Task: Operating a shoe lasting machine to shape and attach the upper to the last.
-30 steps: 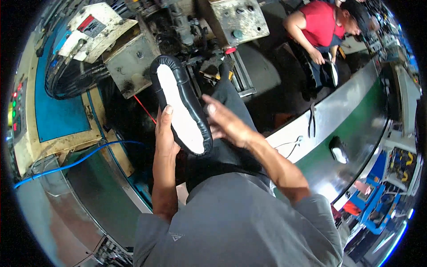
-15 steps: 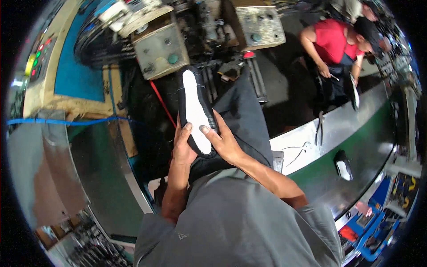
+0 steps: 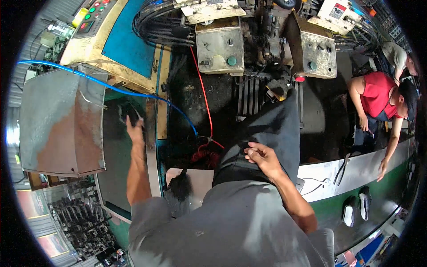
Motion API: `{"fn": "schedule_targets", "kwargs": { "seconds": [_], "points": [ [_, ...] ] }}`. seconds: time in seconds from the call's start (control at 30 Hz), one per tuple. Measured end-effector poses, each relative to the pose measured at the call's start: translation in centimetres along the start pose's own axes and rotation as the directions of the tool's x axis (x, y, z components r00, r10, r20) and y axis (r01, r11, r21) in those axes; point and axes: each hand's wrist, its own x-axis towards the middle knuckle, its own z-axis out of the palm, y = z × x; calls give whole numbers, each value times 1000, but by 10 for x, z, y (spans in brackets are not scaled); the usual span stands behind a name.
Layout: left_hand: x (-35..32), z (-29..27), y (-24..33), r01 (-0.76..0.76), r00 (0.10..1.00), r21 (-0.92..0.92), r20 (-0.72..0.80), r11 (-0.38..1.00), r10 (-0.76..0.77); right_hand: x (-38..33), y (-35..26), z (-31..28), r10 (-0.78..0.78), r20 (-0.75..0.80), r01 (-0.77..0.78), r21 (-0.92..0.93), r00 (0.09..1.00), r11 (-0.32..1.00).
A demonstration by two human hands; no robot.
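While empty, right hand (image 3: 263, 161) near trousers (image 3: 271, 127)

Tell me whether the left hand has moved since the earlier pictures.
Yes, to the left. The left hand was right of the upright tan strip earlier; now it is left of that strip, over the dark belt.

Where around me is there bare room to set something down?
Left: the dark belt is bare between the grey-brown box and your left forearm. Right: the metal ledge is bare between the pliers and the co-worker's hand. It's crowded where the pliers and thin cord lie, and around the two shoes on the green belt.
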Motion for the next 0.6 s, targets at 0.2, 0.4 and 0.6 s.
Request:
{"fn": "schedule_targets", "kwargs": {
  "seconds": [0.2, 0.4, 0.6],
  "points": [
    [23, 111, -1, 361, 821, -262, 545, 895, -172, -28, -4, -38, -217, -147, 187, -193, 965, 963],
    [-155, 297, 47, -452, 297, -188, 890, 872, 345, -92, 29, -127, -208, -597, 350, 131, 774, 927],
    [-377, 387, 210, 355, 12, -42, 999, 934, 40, -295, 209, -289, -221, -975, -443, -193, -13, 875]
  ]
}}
